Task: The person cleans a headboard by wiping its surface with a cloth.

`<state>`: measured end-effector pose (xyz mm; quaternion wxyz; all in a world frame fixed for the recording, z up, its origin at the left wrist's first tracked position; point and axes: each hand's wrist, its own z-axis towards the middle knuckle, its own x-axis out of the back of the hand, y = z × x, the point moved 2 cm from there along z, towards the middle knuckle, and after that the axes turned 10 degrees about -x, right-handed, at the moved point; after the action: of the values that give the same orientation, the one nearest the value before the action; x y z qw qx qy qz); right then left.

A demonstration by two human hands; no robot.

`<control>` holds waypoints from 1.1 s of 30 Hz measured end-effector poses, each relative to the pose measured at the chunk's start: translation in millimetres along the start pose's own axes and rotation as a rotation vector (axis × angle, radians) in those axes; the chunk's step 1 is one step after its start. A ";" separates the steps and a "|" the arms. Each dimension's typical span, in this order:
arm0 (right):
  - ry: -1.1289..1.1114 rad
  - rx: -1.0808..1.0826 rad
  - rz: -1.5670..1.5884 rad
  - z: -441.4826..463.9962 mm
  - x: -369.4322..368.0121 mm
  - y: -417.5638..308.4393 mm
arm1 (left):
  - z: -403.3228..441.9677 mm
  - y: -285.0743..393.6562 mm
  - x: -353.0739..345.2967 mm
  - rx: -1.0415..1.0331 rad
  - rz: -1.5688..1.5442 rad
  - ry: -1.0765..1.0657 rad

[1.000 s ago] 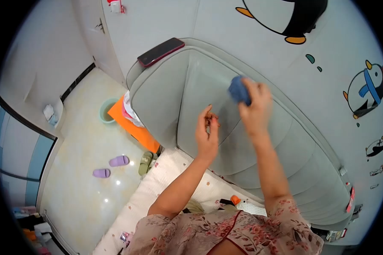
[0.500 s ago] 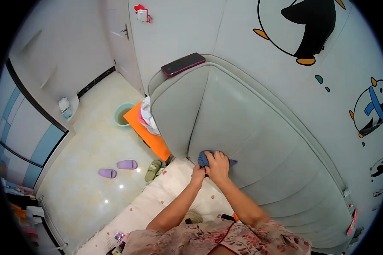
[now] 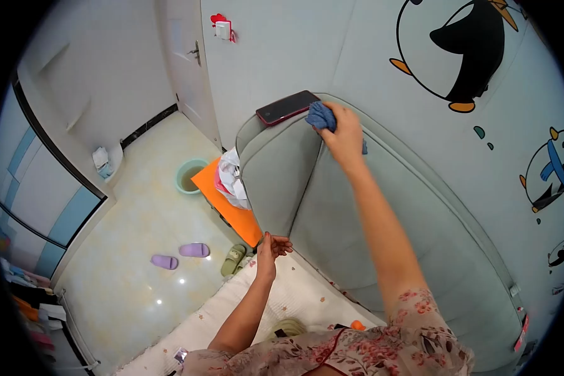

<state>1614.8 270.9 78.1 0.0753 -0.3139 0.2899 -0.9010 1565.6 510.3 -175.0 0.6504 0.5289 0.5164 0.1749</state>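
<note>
My right hand [image 3: 344, 131] grips a crumpled blue cloth [image 3: 321, 117] at the top edge of the grey-green padded headboard [image 3: 370, 219]. Just left of the cloth, a dark phone with a red edge [image 3: 287, 108] lies on the headboard's top ledge. My left hand [image 3: 272, 250] is raised over the bed near the headboard's lower left corner, fingers apart and holding nothing. Below it spreads the cream bed cover [image 3: 250, 307] with small printed motifs.
Left of the headboard, an orange-topped stand [image 3: 225, 200] carries a white and pink bag [image 3: 232, 178]. A pale green bucket [image 3: 188, 175], purple slippers [image 3: 194, 250] and green slippers [image 3: 233, 260] are on the tiled floor. Penguin pictures [image 3: 476, 56] decorate the wall behind.
My right hand has carried the blue cloth from the headboard's lower part up to its top edge. My left hand has come off the cloth and moved slightly left, its fingers opening.
</note>
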 end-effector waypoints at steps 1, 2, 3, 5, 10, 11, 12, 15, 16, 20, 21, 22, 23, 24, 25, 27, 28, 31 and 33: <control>0.047 -0.020 -0.187 -4.9 -26.0 16.1 | 5.4 5.4 0.2 -0.035 0.005 0.006; 0.094 -0.044 -0.376 -9.1 -45.0 24.7 | 8.4 9.1 1.5 -0.035 0.017 0.001; 0.099 -0.034 -0.345 -27.0 -53.5 21.5 | 9.7 12.1 4.0 -0.060 0.029 0.019; 0.063 0.026 -0.218 -73.4 -57.6 20.4 | 16.8 9.0 5.4 -0.099 0.030 0.037; -0.393 0.013 0.122 -109.8 -29.4 23.2 | 29.8 27.7 -6.6 -0.213 0.176 0.002; -0.571 -0.045 0.287 -110.4 -26.2 24.1 | 35.2 35.3 -9.9 -0.300 0.191 -0.021; -0.511 -0.012 0.390 -108.7 -19.4 17.6 | 43.7 47.3 -12.9 -0.314 0.193 -0.022; -0.142 -0.086 0.309 -71.5 -3.7 14.8 | 74.7 106.1 -17.4 -0.612 0.253 0.154; -0.007 -0.060 0.101 -50.3 2.4 9.8 | 86.4 122.5 -19.1 -0.656 0.261 0.171; 0.223 -0.101 -0.362 8.4 -20.7 31.9 | 127.6 139.0 -14.1 -0.579 0.388 0.163; 0.125 -0.092 -0.332 8.5 -37.9 29.9 | 134.6 138.1 -8.9 -0.518 0.449 0.100; 0.033 -0.084 -0.304 9.8 -53.2 22.7 | 132.2 140.6 -14.3 -0.534 0.463 0.103; 0.043 -0.024 -0.322 -14.0 -70.8 -1.2 | 131.1 133.9 -8.4 -0.526 0.461 0.098; -0.012 0.050 -0.331 -32.4 -78.8 -16.3 | 135.2 126.6 -1.5 -0.519 0.353 0.077; -0.124 0.132 -0.263 -48.6 -84.2 -30.6 | 142.7 127.5 -0.1 -0.525 0.245 0.052; -0.188 0.215 -0.185 -61.8 -80.3 -43.9 | 138.2 129.2 -2.0 -0.525 0.258 0.076; -0.241 0.244 -0.175 -55.9 -75.9 -41.6 | 138.0 131.6 -3.2 -0.525 0.280 0.066; -0.173 0.240 -0.307 -20.7 -56.0 -10.6 | 138.2 136.5 -2.5 -0.512 0.335 0.051; -0.015 0.017 -0.370 25.7 -30.2 35.2 | 137.6 138.3 0.1 -0.495 0.357 0.056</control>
<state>1652.7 239.4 58.6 -0.0871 -0.3681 0.2189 -0.8994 1727.6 493.0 -67.7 0.7040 0.4320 0.3745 0.4214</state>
